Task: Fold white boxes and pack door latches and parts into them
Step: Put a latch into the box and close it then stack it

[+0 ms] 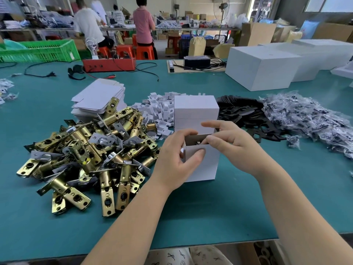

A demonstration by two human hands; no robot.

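Small white cardboard box (202, 162), top open, upright on the teal bench (191, 217) midway between its side edges. Left hand (177, 159) curls round the box's left side, thumb on the front. Right hand (232, 144) pinches the top flap. Brass door latches (86, 155) heaped leftward.

I work in a packing workshop: a long green table (191, 217), heaped door latches (91, 155), stacked cartons (261, 67).
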